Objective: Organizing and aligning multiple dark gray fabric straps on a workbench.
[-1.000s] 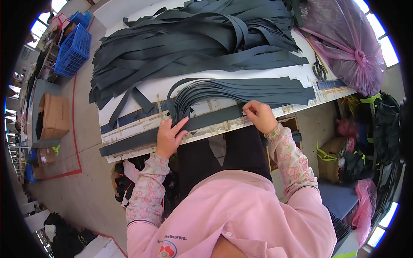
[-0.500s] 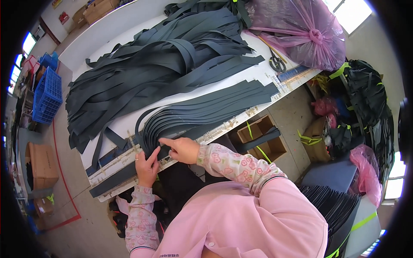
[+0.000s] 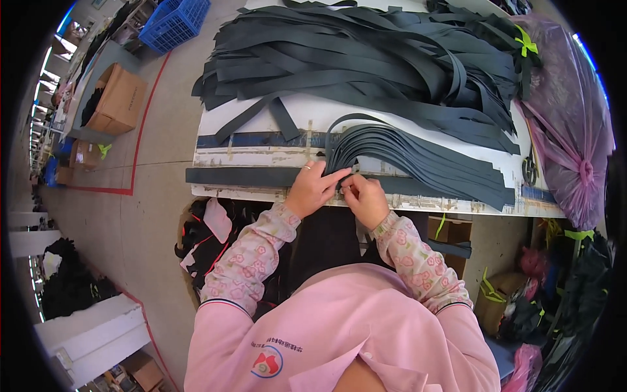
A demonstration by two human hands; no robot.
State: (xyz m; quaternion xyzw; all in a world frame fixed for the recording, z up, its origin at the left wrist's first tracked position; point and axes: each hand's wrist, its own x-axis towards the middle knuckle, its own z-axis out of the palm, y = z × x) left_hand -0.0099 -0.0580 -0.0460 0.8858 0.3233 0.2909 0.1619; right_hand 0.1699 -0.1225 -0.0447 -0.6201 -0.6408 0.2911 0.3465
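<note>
Left hand [image 3: 315, 189] and right hand [image 3: 367, 198] meet at the desk [image 3: 261, 140] edge, fingers pinching the strips' [image 3: 418, 160] gathered ends. That fan looks sorted; the big heap [image 3: 366, 59] beyond their fingers seems left.

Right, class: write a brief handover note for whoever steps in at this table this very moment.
Left hand: fingers pinching the near ends of the fanned stack of dark grey rubbery strips at the white worktable's front edge.
Right hand: pinching the same ends, beside the left.
Large loose heap of dark grey strips lies behind; scissors at right.
Done: one stack fanned out.
Left: the heap looks unsorted.
</note>
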